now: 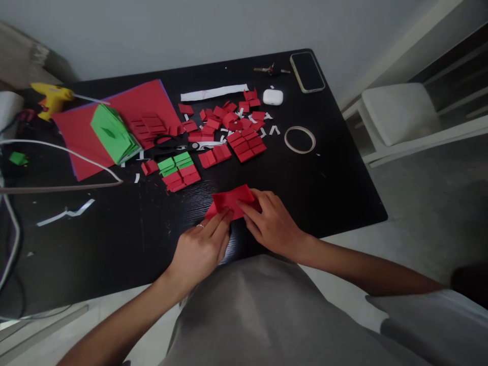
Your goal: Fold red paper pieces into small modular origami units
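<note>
A folded piece of red paper [237, 195] lies near the front edge of the black table, its far edge raised in a flap. On its lower left part press the fingertips of my left hand [202, 246], held together, with a ring on one finger. My right hand [272, 221] grips the paper's right end, its index finger reaching over the inner face. Just beyond are folded paper blocks: a green and red cluster [179, 172], a red row [214, 156] and a larger red cluster [246, 145]. Black-handled scissors [196, 146] lie behind them.
Loose red folded pieces [229, 119] and white scraps are strewn at the back. Further left are red sheets [148, 99], a green paper stack [114, 133], a yellow glue gun [55, 99] and a white cable [76, 147]. A tape ring [314, 140], earbud case [273, 97] and phone [307, 72] sit right.
</note>
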### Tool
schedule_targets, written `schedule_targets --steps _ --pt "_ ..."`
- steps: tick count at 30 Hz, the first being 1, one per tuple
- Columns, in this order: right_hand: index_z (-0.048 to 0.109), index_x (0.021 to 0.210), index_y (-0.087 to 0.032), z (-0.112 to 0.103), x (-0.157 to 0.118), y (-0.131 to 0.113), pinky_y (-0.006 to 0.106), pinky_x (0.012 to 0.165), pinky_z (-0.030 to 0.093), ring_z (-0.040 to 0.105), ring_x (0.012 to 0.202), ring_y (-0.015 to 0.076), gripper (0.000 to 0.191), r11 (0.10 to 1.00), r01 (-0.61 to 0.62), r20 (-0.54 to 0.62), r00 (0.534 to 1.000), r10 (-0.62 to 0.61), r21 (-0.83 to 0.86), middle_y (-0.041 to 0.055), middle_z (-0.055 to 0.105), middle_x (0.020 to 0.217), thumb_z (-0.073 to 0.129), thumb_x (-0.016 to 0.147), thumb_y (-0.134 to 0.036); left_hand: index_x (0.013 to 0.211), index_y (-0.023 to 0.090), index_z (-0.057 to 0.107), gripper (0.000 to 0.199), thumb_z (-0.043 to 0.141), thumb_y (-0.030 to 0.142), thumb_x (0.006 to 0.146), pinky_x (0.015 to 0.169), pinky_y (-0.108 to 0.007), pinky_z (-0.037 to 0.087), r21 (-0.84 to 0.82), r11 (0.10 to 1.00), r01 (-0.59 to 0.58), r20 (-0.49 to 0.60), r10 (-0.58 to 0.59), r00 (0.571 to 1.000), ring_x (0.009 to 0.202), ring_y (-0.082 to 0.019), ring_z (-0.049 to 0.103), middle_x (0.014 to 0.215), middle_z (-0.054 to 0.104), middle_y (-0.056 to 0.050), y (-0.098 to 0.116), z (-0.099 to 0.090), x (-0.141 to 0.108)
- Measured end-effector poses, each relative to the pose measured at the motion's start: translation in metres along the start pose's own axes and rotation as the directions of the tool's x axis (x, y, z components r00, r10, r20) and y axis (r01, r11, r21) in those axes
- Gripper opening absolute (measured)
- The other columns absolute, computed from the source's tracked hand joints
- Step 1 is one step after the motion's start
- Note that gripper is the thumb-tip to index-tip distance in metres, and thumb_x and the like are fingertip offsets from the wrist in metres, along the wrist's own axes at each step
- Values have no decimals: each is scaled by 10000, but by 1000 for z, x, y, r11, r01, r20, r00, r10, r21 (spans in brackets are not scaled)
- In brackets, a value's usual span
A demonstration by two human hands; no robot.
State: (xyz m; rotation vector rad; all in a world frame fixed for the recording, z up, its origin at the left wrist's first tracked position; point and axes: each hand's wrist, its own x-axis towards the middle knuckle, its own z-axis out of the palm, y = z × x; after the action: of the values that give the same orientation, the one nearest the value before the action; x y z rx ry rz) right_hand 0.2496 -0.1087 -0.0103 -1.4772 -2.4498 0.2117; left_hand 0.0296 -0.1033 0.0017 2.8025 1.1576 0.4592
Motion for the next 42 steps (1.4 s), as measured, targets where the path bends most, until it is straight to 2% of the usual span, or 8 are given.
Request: schedule_targets --steps 7,12,16,19,23,32,36,42 --pt "660 1337 -153 3 0 2 476 839 546 557 1058 325 379 1000 21 -34 999 -20 18 214 586 1350 555 974 -177 1464 115 569 463 537 186 1007 676 -368 635 104 992 73 84 -82 993 922 -269 759 1268 725 -155 11 7 0" --pt "642 1308 -162 5 -2 5 505 861 568 586 1101 340 353 997 36 -70 997 -31 67 218 570 1371 576 961 -161 1507 118 525 548 541 88 960 739 -390 650 145 987 72 188 -100 977 1142 -337 702 1429 638 -165 16 11 -6" --pt "566 1237 -188 4 2 9 529 1017 550 581 1262 337 334 947 51 -264 964 36 316 206 561 1393 670 919 -184 1509 103 519 571 536 46 941 778 -388 652 170 984 43 235 -83 968 1173 -336 687 1495 594 -162 17 11 -8" --pt "450 1357 -223 1 14 10 534 1047 552 589 1313 331 582 872 52 -389 907 163 487 195 558 1429 766 870 -263 1455 89 571 490 544 88 966 716 -374 651 164 986 30 203 -63 977 1045 -300 729 1433 639 -168 15 10 -6" --pt "315 1528 -263 -1 33 9 470 1018 587 633 1281 285 754 801 -14 -262 941 212 599 135 609 1400 691 882 -158 1398 91 615 403 543 177 1011 618 -355 632 101 994 47 128 -60 990 803 -232 745 1230 738 -142 11 5 -2" --pt "384 1489 -253 19 45 6 419 895 600 699 941 232 730 816 -181 -214 913 347 549 53 704 1080 690 843 -105 1316 89 665 345 503 173 1023 634 -339 640 66 997 42 65 -47 997 805 -214 756 1241 749 -141 10 4 -4" --pt "456 1441 -225 21 47 4 446 927 576 698 993 257 611 872 -168 -234 924 301 459 77 724 1102 655 875 -110 1308 83 668 341 524 160 1008 619 -340 638 51 998 31 50 -34 998 795 -218 759 1256 748 -142 8 6 -4" --pt "640 1209 -227 9 40 11 384 920 577 710 1016 211 387 899 79 -301 952 61 430 50 767 1064 535 913 0 1280 104 675 314 532 163 1007 627 -354 648 -3 998 62 66 -61 996 777 -223 763 1242 748 -143 8 5 -5"
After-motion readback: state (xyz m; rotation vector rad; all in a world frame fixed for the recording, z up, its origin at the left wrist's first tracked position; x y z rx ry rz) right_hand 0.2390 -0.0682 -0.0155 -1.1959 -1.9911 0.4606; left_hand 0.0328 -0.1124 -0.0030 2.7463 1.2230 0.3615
